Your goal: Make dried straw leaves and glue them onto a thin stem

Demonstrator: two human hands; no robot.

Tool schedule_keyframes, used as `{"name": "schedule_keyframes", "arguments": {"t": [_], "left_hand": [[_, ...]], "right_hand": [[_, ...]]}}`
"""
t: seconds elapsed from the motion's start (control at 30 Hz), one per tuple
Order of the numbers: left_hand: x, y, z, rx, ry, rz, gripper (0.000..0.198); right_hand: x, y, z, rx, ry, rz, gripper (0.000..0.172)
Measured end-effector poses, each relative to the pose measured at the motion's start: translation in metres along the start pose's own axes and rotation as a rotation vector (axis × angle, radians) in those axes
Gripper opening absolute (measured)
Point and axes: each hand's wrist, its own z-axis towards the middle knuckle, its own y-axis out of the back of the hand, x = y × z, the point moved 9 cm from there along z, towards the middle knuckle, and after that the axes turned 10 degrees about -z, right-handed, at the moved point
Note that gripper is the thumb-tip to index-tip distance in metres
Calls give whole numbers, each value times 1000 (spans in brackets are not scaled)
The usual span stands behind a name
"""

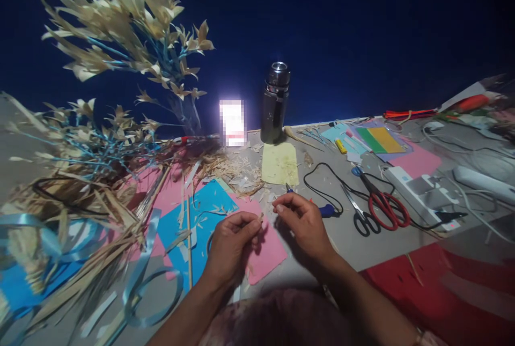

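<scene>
My left hand (pixel 235 241) is closed in a pinch over pink paper (pixel 271 249), with a tiny pale scrap (pixel 261 218) at its fingertips, too small to name. Just right of it, my right hand (pixel 303 225) has thumb and fingertips drawn together. Whether anything sits between them is too small to make out. A short gap separates the two hands. Behind my right hand lies a blue-handled tool (pixel 329 210) with a black cord, partly hidden. Blue paper (pixel 171 228) strewn with dry scraps lies left of my left hand.
Dried husk flowers (pixel 156 61) on blue stems rise at the left, above husk strips and light-blue ribbon (pixel 153 292). A dark flask (pixel 276 107) stands at the back beside a lit screen (pixel 232 123). Black scissors (pixel 364 220), red-handled scissors (pixel 388 209) and a power strip (pixel 418 193) lie right.
</scene>
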Motion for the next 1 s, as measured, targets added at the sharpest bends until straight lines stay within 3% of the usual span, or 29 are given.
{"name": "schedule_keyframes", "arguments": {"t": [0.2,0.3,0.43,0.63,1.0], "left_hand": [[-11,-1,-5,-42,-65,85,18],[-21,-1,-10,-58,-138,221,12],[-34,-3,-15,-46,-274,380,4],[-47,-10,-20,8,-447,523,9],[-45,-10,-27,-38,-449,585,17]], "right_hand": [[5,-2,1,94,8,16,20],[9,6,-3,32,62,-21,16],[38,11,-15,-70,341,-204,3],[74,-7,-36,-136,781,-519,14],[81,-18,-55,-297,1027,-764,11]]}}
